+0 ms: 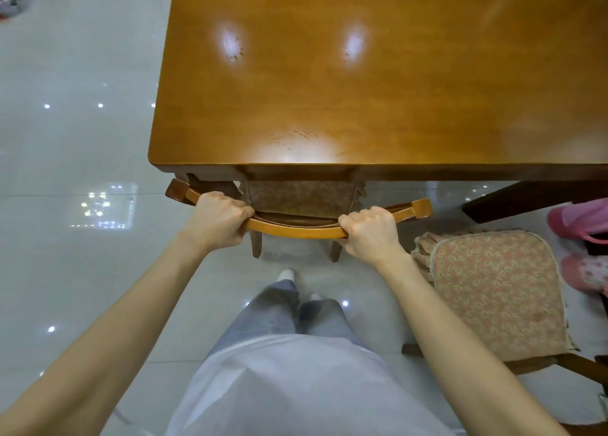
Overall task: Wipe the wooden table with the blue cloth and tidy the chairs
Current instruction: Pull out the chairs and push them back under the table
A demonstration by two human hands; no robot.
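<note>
Gripping curved glossy wooden chair back (296, 230), both hands, left hand (215, 218), right hand (370, 230)

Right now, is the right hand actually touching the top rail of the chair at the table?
Touching. The head view shows the right hand with fingers curled over the curved chair top rail, and no gap between them. The left hand grips the same rail.

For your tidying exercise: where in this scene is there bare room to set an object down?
The wooden table top is bare across its visible surface. Floor left of it is open. Crowded: the chair back gripped by left hand and right hand, and the cushioned chair.
</note>
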